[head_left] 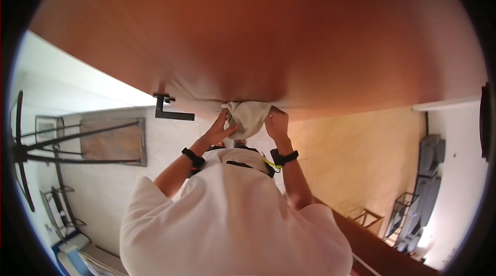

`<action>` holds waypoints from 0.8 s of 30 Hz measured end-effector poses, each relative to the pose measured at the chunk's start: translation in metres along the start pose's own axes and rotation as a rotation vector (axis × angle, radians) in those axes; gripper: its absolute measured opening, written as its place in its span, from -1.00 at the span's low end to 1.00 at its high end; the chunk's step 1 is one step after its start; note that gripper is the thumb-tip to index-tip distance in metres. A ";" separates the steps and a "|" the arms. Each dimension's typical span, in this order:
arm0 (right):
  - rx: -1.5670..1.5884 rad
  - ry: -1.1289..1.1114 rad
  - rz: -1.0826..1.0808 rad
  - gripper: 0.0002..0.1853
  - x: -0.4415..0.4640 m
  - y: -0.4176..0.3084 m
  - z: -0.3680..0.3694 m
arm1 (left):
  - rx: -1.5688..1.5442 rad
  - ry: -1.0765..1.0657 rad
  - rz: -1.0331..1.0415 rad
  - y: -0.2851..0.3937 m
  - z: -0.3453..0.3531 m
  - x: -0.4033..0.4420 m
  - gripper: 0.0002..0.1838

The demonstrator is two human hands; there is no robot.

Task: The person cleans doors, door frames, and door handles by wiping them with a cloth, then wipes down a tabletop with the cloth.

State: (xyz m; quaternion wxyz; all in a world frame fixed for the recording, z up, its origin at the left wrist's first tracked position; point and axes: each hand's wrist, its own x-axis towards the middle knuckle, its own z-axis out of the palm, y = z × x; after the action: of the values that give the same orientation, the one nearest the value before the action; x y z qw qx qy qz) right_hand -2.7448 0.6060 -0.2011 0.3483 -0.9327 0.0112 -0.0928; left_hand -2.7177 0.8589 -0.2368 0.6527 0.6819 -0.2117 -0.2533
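A pale, crumpled cloth (250, 117) hangs between both hands, close against a reddish-brown wooden door (268, 33). My left hand (219, 130) grips the cloth's left side, thumb pressed over its front. On the right edge, my right hand (277, 123) pinches the fabric, its fingertips partly hidden. Left of the cloth, a black lever handle (174, 115) sticks out from the door; neither hand touches it. Both wrists wear black bands.
A dark metal frame with long bars (77, 147) stands at the left, near a brown rectangular panel (113, 141) on the pale floor. Dark grey seats (429, 188) line the right wall. A small wooden stool (367, 219) is at lower right.
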 end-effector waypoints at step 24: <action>0.236 0.034 -0.436 -0.37 0.002 -0.202 -0.013 | 0.309 0.412 0.236 0.039 -0.050 -0.059 -0.29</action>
State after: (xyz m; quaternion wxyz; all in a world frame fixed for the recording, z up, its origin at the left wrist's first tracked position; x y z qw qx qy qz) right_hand -2.7539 0.7499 -0.0592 0.4265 -0.8642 -0.1952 -0.1821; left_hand -2.7310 0.9323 -0.1931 0.5951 0.7811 -0.1890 0.0037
